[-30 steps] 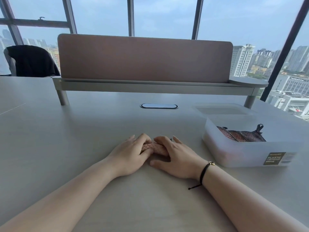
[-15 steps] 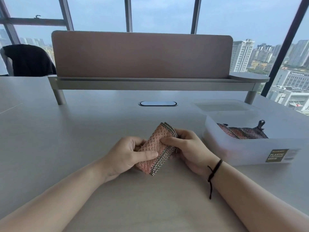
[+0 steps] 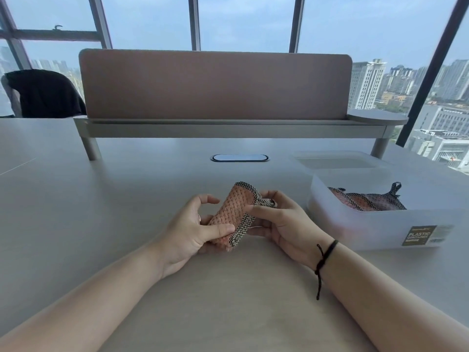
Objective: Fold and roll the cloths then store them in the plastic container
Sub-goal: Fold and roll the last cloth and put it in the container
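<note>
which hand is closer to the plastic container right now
Right. The right hand grips the rolled cloth just beside the plastic container; the left hand holds the roll's far side.

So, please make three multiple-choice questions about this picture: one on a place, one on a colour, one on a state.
1. Where does the plastic container stand?
A. on the person's right
B. on the person's left
C. on the desk shelf

2. What colour is the main weave of the rolled cloth?
A. blue
B. salmon pink
C. green

3. How is the rolled cloth held?
A. lying free on the table
B. by the right hand alone
C. by the left hand and the right hand

Answers:
1. A: it sits right of both hands.
2. B: pink weave, black-and-white edge.
3. C: the fingers of both grip it.
</note>
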A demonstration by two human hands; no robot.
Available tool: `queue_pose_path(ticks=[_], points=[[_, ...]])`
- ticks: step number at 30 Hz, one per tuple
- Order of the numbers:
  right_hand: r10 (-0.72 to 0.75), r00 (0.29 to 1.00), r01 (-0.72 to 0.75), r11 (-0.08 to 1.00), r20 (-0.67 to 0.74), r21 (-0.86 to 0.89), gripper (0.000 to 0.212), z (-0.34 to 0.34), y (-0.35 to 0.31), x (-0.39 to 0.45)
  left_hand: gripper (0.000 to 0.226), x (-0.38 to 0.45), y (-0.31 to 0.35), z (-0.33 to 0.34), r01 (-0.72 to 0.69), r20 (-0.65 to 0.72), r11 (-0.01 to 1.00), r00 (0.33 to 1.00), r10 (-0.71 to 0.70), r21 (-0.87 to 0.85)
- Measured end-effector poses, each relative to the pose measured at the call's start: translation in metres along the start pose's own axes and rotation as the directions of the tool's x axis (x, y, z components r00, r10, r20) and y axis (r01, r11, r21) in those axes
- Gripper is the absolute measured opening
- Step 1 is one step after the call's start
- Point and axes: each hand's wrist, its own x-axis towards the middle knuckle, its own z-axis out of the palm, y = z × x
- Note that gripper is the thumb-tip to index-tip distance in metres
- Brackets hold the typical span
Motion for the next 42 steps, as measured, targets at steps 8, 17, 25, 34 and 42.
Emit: queue_pose_path(ticks=[8,17,25,34,42], points=[[-0.171,0.984,0.158,0.961,-0.041,-0.225,0.059,0.009,0.004,-0.008,0.053,-0.005,-0.003,0.005,-0.104,0.018,0.985,0.995,0.103,0.138],[-0.238,0.970,0.238,0.859,0.058,-0.454,0.042,0.016,-0.012,-0.036,0.065,-0.029,0.010,0.039,-0.102,0.073,0.989,0.993,0.095,0.109],[-0.276,0.959,0.269,0.817,0.063,-0.511,0.049,-0.053,-0.093,-0.051,0.061,0.004,0.052,0.129,-0.159,0.113,0.987,0.982,0.154,0.033],[-0.046,0.959,-0.115,0.835,-0.278,-0.538,0.039,-0.189,-0.144,-0.047,0.045,0.096,0.044,0.208,-0.275,0.015,0.687,0.933,0.359,0.672],[0.206,0.962,-0.272,0.727,-0.178,-0.631,0.042,-0.215,-0.142,-0.027,0.042,0.118,0.019,0.202,-0.284,0.005,0.588,0.903,0.429,0.757]])
